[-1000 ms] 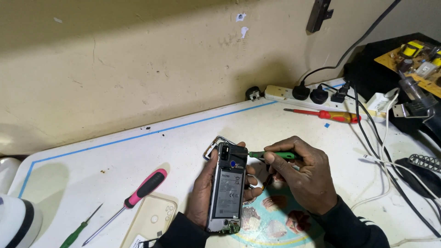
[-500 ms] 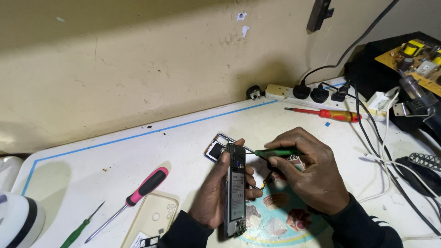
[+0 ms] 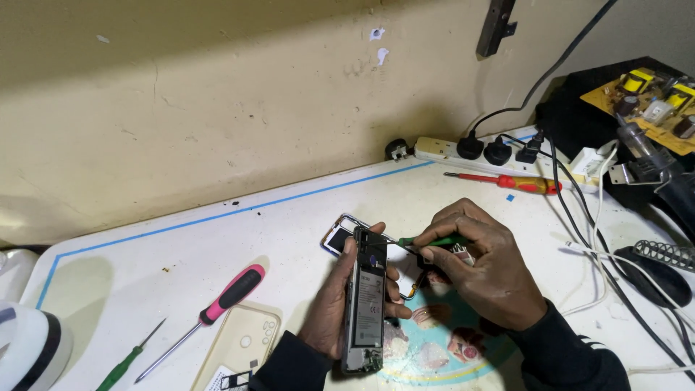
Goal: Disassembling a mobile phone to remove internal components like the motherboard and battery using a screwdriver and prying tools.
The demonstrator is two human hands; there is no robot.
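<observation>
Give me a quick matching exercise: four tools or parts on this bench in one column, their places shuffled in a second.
Things:
1. opened phone
2. green screwdriver
3. pink-handled screwdriver
4. red-and-yellow screwdriver

Places:
A. lying near the power strip
B. pinched in the right hand
C. lying beside the clear phone case
D. gripped on edge in the left hand

Pairs: 1-D, 2-B, 3-C, 4-A

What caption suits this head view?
Left hand grips an opened phone while right hand works a green screwdriver.
</observation>
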